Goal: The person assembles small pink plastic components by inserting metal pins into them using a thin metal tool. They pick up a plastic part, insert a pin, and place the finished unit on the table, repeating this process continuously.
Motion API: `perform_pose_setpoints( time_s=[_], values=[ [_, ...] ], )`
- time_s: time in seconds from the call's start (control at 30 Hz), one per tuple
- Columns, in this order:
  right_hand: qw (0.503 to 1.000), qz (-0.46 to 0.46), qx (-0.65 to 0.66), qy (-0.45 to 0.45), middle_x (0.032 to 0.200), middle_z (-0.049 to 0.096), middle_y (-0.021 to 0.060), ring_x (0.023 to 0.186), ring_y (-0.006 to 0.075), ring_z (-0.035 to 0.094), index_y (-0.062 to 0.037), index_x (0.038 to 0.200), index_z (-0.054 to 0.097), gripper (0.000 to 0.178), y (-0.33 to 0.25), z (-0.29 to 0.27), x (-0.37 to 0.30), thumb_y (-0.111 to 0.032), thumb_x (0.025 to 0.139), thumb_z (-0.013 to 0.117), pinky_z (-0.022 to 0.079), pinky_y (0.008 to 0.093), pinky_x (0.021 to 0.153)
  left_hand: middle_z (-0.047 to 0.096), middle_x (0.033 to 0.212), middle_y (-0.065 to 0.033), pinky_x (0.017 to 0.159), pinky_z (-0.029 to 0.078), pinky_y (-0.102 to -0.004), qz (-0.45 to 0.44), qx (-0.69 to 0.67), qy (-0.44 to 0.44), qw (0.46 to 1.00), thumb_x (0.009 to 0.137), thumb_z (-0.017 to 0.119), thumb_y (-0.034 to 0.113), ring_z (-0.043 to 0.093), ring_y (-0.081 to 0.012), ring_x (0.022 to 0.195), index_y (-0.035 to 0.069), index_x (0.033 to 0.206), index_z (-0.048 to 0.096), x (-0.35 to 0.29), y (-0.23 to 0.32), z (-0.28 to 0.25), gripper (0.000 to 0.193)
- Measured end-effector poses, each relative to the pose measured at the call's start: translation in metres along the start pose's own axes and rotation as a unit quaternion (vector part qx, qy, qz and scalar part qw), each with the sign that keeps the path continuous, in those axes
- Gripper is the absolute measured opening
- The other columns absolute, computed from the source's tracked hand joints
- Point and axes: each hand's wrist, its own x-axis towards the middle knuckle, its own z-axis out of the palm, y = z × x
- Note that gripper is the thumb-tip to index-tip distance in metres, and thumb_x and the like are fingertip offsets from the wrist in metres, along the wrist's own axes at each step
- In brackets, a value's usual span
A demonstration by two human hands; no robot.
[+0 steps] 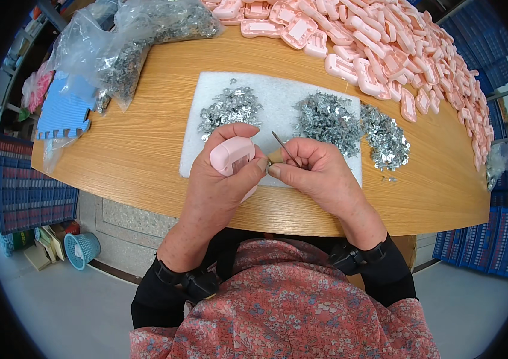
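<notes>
Curling round pink casing, left hand, right hand pinching seemingly metal tool, silver pieces, plastic bag beyond.

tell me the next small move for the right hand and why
Probably bring the right hand to the pink case: the left hand holds it raised, and the right fingertips are close beside it, while the thin tool points away. Whether they pinch a part is too small to tell.

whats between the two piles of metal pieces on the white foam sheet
In the head view, bare white foam sheet separates the left pile and right pile; at the near end, a thin dark tool in the right hand shows.
</notes>
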Motion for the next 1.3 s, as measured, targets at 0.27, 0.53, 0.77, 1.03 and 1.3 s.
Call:
perform_pose_setpoints(
  time_s=[0.27,0.53,0.77,1.03,1.3],
  values=[
    [1.000,0.005,-0.018,0.010,0.067,0.053,-0.0078,0.061,0.0007,0.043,-0.0020,0.088,0.067,0.011,-0.0015,0.0009,0.0004,-0.012,0.089,0.071,0.036,0.0200,0.054,0.062,0.092,0.0020,0.072,0.046,-0.0197,0.009,0.019,0.003,1.000,0.089,0.067,0.001,0.055,-0.0032,0.084,0.006,0.121,0.054,0.0005,-0.0006,-0.0005,0.035],
    [1.000,0.002,-0.020,0.012,0.065,0.051,-0.0079,0.060,0.0011,0.042,-0.0018,0.087,0.066,0.012,0.0053,-0.0006,0.0041,-0.012,0.089,0.072,0.035,0.0206,0.053,0.063,0.096,-0.0017,0.078,0.049,-0.0231,0.020,0.053,0.001,0.998,0.088,0.066,0.000,0.060,-0.0086,0.087,0.005,0.125,0.051,0.0023,-0.0020,-0.0012,0.041],
    [1.000,0.000,-0.011,0.002,0.065,0.052,-0.0078,0.060,0.0010,0.042,-0.0015,0.089,0.068,0.011,0.0055,-0.0013,0.0047,-0.011,0.089,0.071,0.034,0.0202,0.053,0.063,0.096,-0.0022,0.077,0.049,-0.0228,0.023,0.054,-0.003,0.998,0.088,0.066,-0.001,0.060,-0.0086,0.087,0.005,0.125,0.051,0.0027,-0.0024,-0.0017,0.040],
    [1.000,-0.004,-0.016,0.004,0.065,0.052,-0.0078,0.060,0.0009,0.042,-0.0011,0.090,0.068,0.011,0.0042,-0.0010,0.0046,-0.011,0.089,0.072,0.035,0.0204,0.053,0.063,0.096,-0.0022,0.077,0.049,-0.0228,0.024,0.062,-0.002,0.998,0.088,0.066,-0.001,0.060,-0.0088,0.087,0.005,0.124,0.052,0.0025,-0.0023,-0.0025,0.039],
    [1.000,-0.004,-0.024,0.002,0.066,0.054,-0.0072,0.061,0.0009,0.044,-0.0006,0.090,0.068,0.011,0.0050,-0.0017,0.0051,-0.011,0.089,0.072,0.036,0.0202,0.053,0.062,0.094,0.0026,0.075,0.046,-0.0196,0.031,0.061,0.000,0.998,0.091,0.066,0.000,0.055,-0.0031,0.087,0.007,0.122,0.055,0.0025,-0.0019,-0.0006,0.033]
  ],
)
